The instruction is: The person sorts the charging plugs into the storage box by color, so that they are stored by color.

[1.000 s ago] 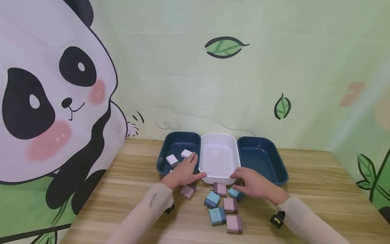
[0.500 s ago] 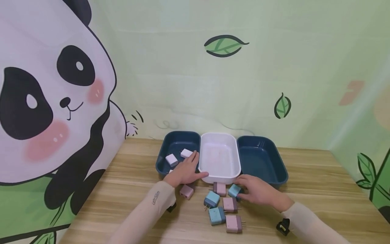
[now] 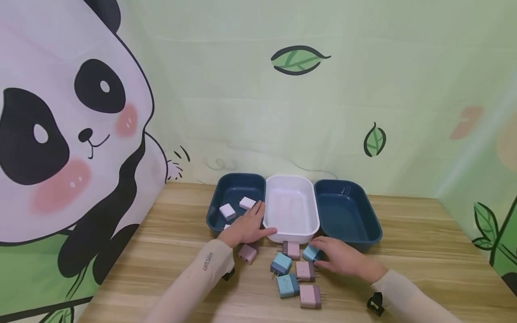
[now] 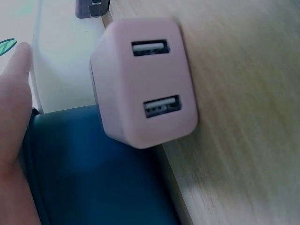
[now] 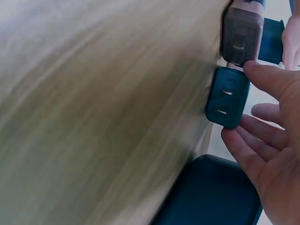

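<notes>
- Fingers [image 5: 241, 152] of the right hand [image 3: 341, 258] pinch a blue charger [image 3: 309, 252], the thumb on one edge and a fingertip on the opposite edge, with the remaining fingers bent beside it.
- That charger sits in front of the near right corner of the white tray [image 3: 290, 238]; whether it touches the bench [image 3: 173, 260] cannot be told. Its two metal prongs face the right wrist camera.
- A pink charger [image 5: 243, 35] stands just beside the thumb tip in the right wrist view.
- Right forearm, in a pale sleeve [image 3: 412, 296], slants in from the lower right, the hand reaching inward with its back upward.
- Left hand [image 3: 247, 229] lies palm down, its fingers stretched away from the body over the seam between the left navy tray [image 3: 212, 207] and the white one, thumb spread out to the right. It grips nothing.
- White chargers [image 3: 228, 211] lie in that navy tray beside the left fingers.
- Under the left wrist is another pink charger [image 4: 154, 84], its two ports facing that wrist's camera.
- Between the forearms, more pink and blue chargers [image 3: 287, 286] lie close together.
</notes>
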`<state>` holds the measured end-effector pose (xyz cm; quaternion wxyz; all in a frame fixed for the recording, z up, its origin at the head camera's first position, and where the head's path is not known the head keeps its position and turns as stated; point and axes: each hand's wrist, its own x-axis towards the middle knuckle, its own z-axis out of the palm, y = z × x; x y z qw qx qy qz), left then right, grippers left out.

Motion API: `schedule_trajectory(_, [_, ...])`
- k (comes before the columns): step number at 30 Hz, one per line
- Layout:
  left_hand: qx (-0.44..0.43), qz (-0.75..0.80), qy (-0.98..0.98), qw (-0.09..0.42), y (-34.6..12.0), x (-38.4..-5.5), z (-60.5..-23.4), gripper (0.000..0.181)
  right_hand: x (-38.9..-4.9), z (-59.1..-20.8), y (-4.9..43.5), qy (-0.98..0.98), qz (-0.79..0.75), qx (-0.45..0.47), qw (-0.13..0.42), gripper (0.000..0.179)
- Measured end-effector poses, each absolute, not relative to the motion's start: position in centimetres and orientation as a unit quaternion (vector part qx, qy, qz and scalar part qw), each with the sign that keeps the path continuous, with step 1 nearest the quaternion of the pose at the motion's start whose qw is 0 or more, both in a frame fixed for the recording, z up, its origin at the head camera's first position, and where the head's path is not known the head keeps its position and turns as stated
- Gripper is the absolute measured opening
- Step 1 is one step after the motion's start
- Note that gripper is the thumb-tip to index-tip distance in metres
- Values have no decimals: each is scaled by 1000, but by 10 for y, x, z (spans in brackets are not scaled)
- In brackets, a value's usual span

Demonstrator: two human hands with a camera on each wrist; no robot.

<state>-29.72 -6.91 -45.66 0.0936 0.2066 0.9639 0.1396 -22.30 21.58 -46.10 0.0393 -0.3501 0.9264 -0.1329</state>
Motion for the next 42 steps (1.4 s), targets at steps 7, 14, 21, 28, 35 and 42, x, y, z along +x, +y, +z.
schedule_trajectory(7, [208,136,964,96,-70,-296,-458,100,-224,-469,215,931,-141,-333,45,48])
schedule_trajectory(14, [216,137,962,93,-69,-296,-459,99,-221,-470,217,937,-157,-305,57,48])
schedule_trajectory(21, [219,140,961,93,-67,-295,-458,96,-219,-472,217,940,-160,-299,49,48])
schedule_trajectory(28, [214,123,964,97,-67,-296,-456,96,-215,-472,218,941,-157,-295,41,48])
schedule_trajectory(35, [213,101,968,86,-68,-297,-455,96,-213,-466,218,940,-164,-297,28,48])
schedule_trajectory(42, [216,99,968,81,-68,-298,-454,97,-212,-463,219,939,-176,-293,32,49])
